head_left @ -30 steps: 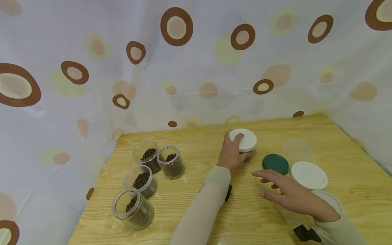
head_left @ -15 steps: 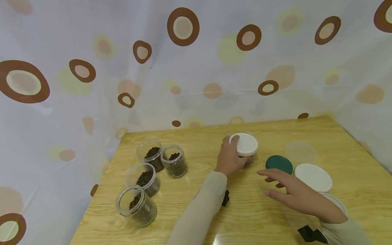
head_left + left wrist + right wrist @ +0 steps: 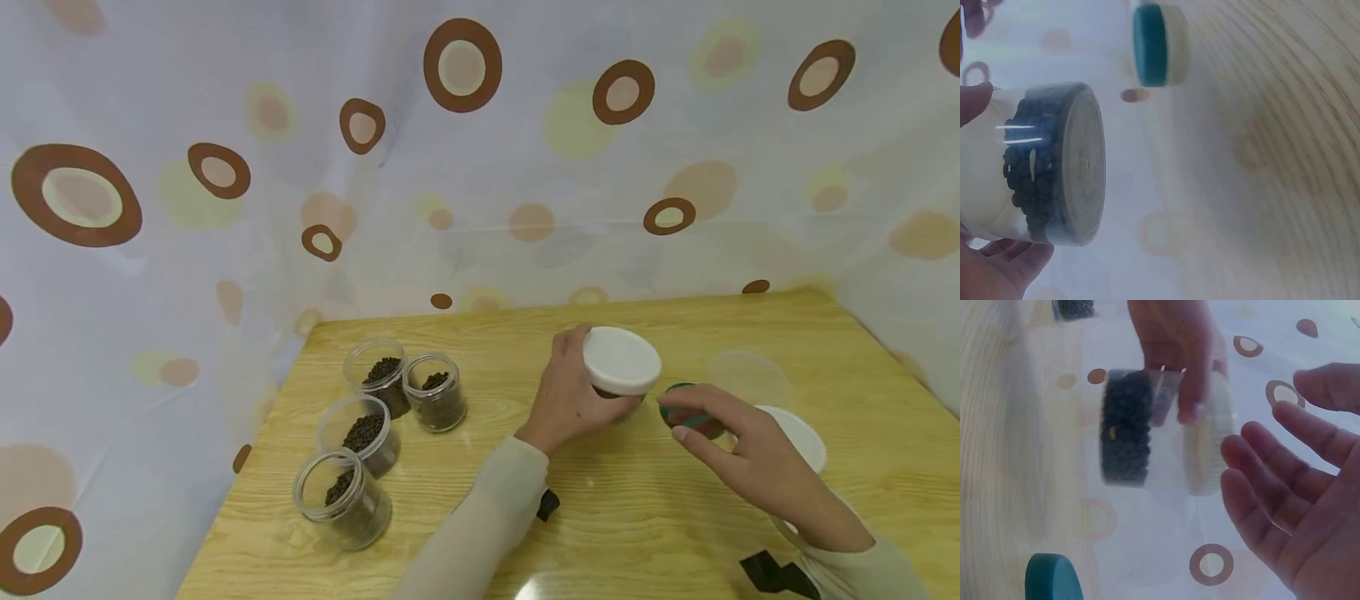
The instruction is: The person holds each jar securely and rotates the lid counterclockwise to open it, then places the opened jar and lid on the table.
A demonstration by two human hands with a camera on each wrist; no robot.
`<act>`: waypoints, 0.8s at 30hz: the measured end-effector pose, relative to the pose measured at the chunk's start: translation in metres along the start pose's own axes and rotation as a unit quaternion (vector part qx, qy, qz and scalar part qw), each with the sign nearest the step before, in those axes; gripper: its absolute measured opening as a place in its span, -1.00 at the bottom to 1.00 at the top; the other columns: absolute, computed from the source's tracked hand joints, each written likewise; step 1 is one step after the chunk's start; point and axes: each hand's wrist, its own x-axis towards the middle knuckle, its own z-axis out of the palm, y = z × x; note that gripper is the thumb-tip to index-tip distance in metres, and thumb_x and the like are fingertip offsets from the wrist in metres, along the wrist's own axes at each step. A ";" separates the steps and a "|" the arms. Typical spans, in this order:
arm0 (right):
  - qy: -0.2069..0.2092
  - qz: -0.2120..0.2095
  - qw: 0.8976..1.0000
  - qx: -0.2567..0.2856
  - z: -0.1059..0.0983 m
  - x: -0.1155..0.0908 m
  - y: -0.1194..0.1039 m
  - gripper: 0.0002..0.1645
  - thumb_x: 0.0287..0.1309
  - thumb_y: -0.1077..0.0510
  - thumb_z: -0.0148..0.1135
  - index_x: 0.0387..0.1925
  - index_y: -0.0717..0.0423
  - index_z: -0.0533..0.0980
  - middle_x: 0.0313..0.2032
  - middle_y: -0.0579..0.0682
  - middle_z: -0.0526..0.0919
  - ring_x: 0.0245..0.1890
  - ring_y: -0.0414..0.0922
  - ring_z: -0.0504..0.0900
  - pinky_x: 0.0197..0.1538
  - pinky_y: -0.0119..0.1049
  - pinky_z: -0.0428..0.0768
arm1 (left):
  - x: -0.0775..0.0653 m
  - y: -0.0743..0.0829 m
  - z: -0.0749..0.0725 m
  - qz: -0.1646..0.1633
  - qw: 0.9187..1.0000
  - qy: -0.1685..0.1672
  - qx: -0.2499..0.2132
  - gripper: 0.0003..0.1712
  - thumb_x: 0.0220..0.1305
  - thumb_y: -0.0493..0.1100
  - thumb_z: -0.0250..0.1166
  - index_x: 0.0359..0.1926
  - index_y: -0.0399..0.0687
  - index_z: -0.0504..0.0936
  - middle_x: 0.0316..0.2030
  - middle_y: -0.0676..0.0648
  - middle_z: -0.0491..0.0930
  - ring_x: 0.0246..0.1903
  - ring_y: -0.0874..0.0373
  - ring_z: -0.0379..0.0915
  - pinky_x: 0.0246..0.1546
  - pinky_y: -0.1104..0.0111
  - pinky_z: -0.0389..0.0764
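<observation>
My left hand (image 3: 573, 400) grips a clear jar (image 3: 1072, 169) around its side, thumb on one side and fingers on the other. The jar is partly filled with dark, bean-like pellets and capped with a white lid (image 3: 622, 360). It hangs above the table, tilted slightly. Fingers and thumb spread apart, my right hand (image 3: 753, 458) holds nothing; in the right wrist view its fingertips (image 3: 1232, 450) come close to the lid's edge. A green lid (image 3: 1054, 578) lies on the table below, partly covered by the right hand in the head view.
On the left of the wooden table stand several lidless clear jars with dark pellets, including a rear jar (image 3: 435, 404) and a front jar (image 3: 367, 517). A white lid (image 3: 802, 442) and a translucent disc (image 3: 746, 375) lie at the right. A patterned curtain (image 3: 480, 150) encloses the table.
The left hand has lifted the lidded jar off the table and brought it right, nearer the right hand. Its lid now tips toward me. The right hand stays open and has shifted only slightly.
</observation>
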 end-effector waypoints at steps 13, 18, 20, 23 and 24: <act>0.031 0.001 0.999 -0.008 0.008 0.011 -0.022 -0.30 0.05 0.47 0.34 0.25 0.06 0.45 0.09 -0.14 0.48 -0.09 -0.45 0.45 -0.18 -0.60 0.54 | -0.046 0.020 -0.042 0.078 0.997 0.009 -0.019 0.14 -0.03 0.15 0.51 0.50 0.11 0.08 0.31 -0.02 0.33 0.10 0.18 0.49 0.04 0.35 0.61; -0.009 0.010 1.000 -0.015 0.016 0.015 -0.030 -0.30 0.10 0.33 0.39 0.28 -0.02 0.41 0.19 -0.05 0.46 0.00 -0.40 0.41 -0.12 -0.53 0.52 | -0.061 0.018 -0.047 0.088 0.996 0.003 0.017 0.15 -0.04 0.15 0.53 0.48 0.03 0.11 0.31 -0.03 0.34 0.11 0.18 0.47 0.04 0.36 0.61; -0.026 0.022 0.999 -0.027 0.018 0.016 -0.033 -0.29 0.12 0.25 0.41 0.30 -0.04 0.39 0.22 -0.04 0.45 0.04 -0.38 0.39 -0.11 -0.46 0.54 | -0.065 0.019 -0.049 0.093 0.995 0.000 0.031 0.14 -0.05 0.14 0.54 0.47 0.02 0.12 0.31 -0.04 0.34 0.11 0.17 0.47 0.04 0.36 0.61; -0.061 0.054 0.996 -0.036 0.020 0.020 -0.037 -0.26 0.15 0.06 0.42 0.34 -0.09 0.35 0.26 -0.03 0.43 0.14 -0.25 0.43 -0.11 -0.33 0.59 | -0.070 0.022 -0.053 0.109 0.992 -0.003 0.069 0.13 -0.03 0.18 0.52 0.47 -0.01 0.14 0.32 -0.05 0.34 0.11 0.16 0.48 0.03 0.38 0.62; -0.071 0.061 0.995 -0.037 0.021 0.022 -0.038 -0.24 0.14 0.02 0.43 0.35 -0.09 0.33 0.27 -0.02 0.43 0.14 -0.20 0.45 -0.12 -0.30 0.60 | -0.072 0.022 -0.055 0.117 0.990 -0.002 0.083 0.12 -0.01 0.20 0.50 0.47 -0.03 0.14 0.32 -0.06 0.35 0.11 0.15 0.48 0.01 0.38 0.63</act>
